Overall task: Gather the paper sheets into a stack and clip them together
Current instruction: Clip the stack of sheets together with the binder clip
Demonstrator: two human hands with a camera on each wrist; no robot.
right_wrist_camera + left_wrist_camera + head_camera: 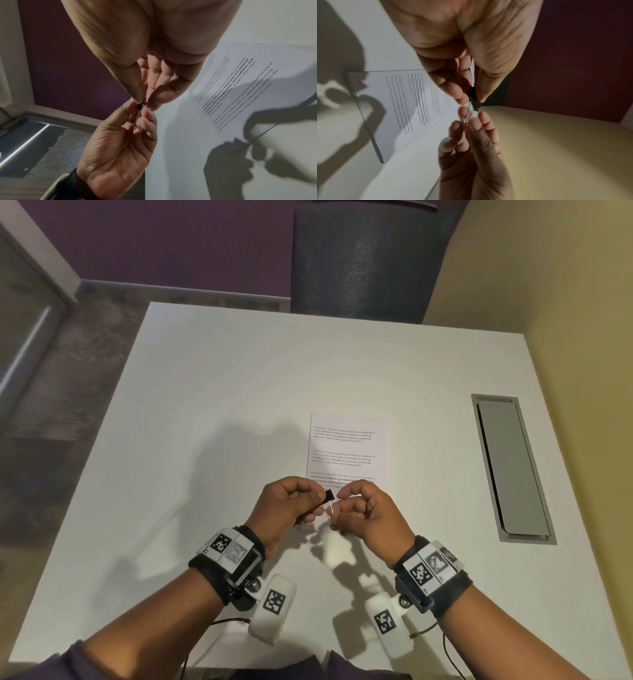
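A stack of printed paper sheets (pixel 347 450) lies flat on the white table (pixel 222 405), just beyond my hands. Both hands hover above its near edge and share a small black binder clip (pixel 329 495). My left hand (pixel 317 501) pinches the clip's black body (pixel 473 100) between thumb and fingers. My right hand (pixel 342 501) pinches the silver wire handles (pixel 465 119) with its fingertips. The clip is off the paper (pixel 399 108). In the right wrist view the clip (pixel 141 106) sits between the two sets of fingertips, with the sheets (pixel 240 94) behind.
A grey cable hatch (pixel 510 467) is set into the table at the right. A dark chair (pixel 370 258) stands at the far edge. The table's left edge drops to carpeted floor (pixel 68 405). A yellowish wall (pixel 582 302) runs along the right side.
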